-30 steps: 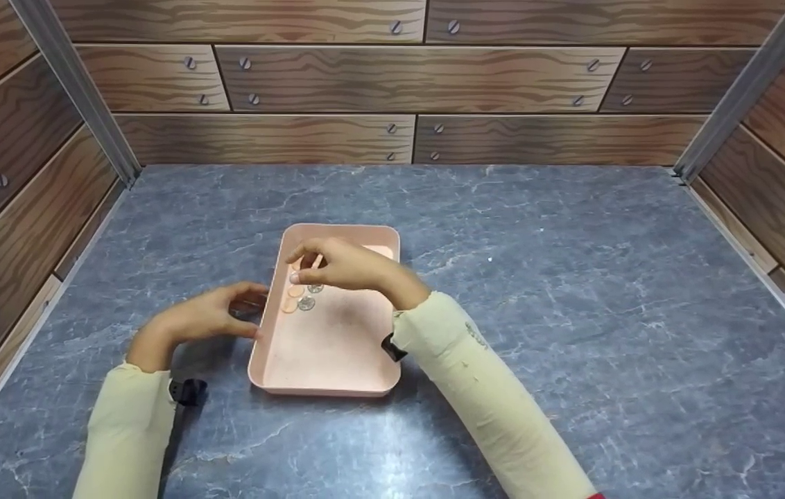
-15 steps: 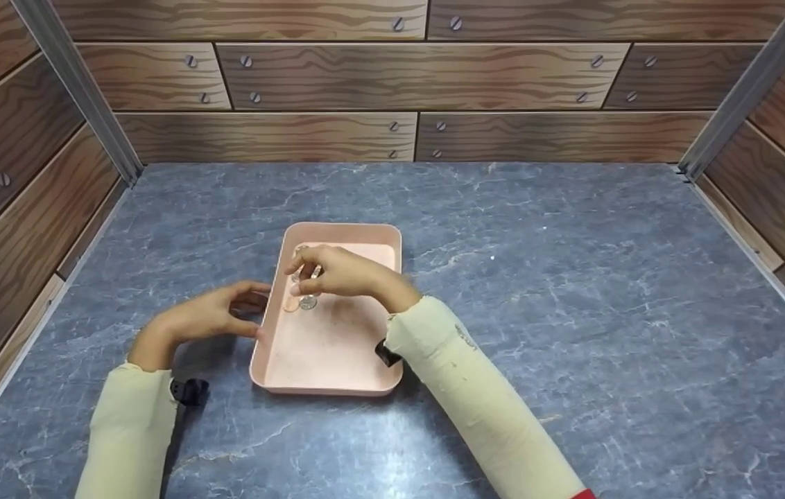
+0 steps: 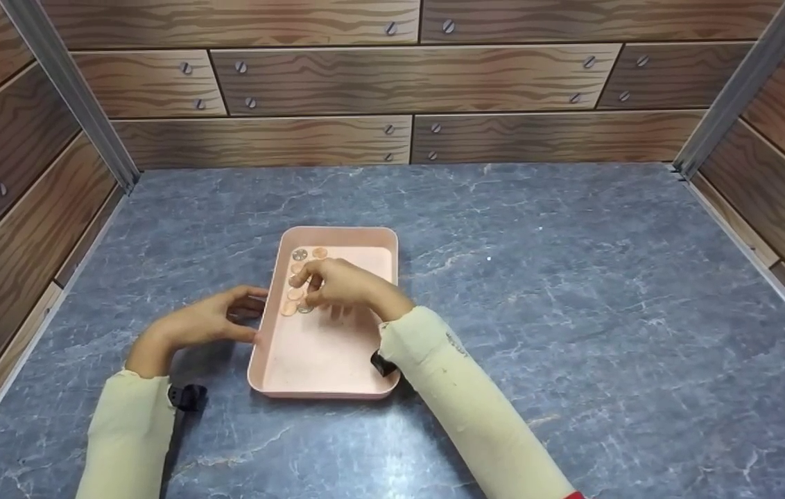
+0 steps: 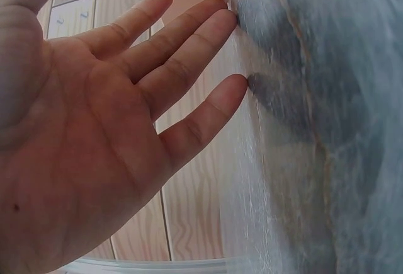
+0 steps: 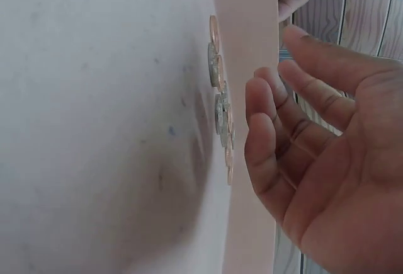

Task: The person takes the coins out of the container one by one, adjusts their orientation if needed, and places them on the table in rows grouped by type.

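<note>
Head view: right hand (image 3: 337, 285) fingers loose over coins (image 3: 299, 291) in tray (image 3: 323, 360); left hand (image 3: 205, 320) spread beside tray wall

Matt plastic tray (image 3: 337, 235), shiny metal coins (image 3: 300, 255)

Grey marbled tabletop (image 3: 573, 312), boxed on three sides by wood-plank panels (image 3: 413, 76) with screw heads; metal corner posts (image 3: 66, 90); even light.

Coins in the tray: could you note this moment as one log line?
right hand: open, over coins | left hand: open, at pink tray left wall | surface: grey counter
</note>
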Motion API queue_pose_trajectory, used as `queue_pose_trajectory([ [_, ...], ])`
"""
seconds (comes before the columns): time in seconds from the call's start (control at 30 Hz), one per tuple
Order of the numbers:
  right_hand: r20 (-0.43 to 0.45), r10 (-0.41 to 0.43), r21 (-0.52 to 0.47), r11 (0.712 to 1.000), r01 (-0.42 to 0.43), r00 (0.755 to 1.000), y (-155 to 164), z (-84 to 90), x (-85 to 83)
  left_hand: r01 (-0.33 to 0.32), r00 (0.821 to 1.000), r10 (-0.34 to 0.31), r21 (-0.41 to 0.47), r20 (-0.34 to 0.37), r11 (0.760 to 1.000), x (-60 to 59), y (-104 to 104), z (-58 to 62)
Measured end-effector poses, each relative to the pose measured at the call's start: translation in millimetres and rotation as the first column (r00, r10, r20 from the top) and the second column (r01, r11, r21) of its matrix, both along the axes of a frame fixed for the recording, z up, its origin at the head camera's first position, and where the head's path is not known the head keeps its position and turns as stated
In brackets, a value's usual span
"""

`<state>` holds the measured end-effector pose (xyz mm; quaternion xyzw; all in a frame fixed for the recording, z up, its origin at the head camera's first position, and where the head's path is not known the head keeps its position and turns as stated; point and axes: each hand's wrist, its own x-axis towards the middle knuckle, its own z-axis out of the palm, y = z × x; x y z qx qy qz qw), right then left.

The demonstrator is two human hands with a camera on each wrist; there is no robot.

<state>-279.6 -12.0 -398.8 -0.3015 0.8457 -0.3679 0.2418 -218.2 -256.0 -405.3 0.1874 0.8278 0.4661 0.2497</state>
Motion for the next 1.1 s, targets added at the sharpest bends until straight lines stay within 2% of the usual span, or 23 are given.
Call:
queue_pose_trajectory([
  [0.07, -0.011, -0.013, 0.013, 1.000, 0.013, 1.000, 0, -1.5, 0.0, 0.001, 1.000, -0.001, 0.004, 0.000, 1.000, 0.5, 0, 0.1],
  [0.33, -0.145, -0.031, 0.127, 0.991, 0.050, 0.989, -2, -6.3, 0.0, -0.004, 1.000, 0.004, 0.000, 0.001, 1.000, 2.9, -1, 2.2],
  [0.63, -0.192, -0.053, 0.207, 0.974, 0.093, 0.980, -5, -12.9, 0.6, 0.003, 1.000, -0.003, -0.010, -0.015, 1.000, 2.5, -1, 3.2],
  [1.1, -0.241, -0.073, 0.227, 0.965, 0.129, 0.968, -7, -16.0, 1.0, -0.008, 1.000, 0.008, -0.012, 0.000, 1.000, 1.5, -2, 2.4],
])
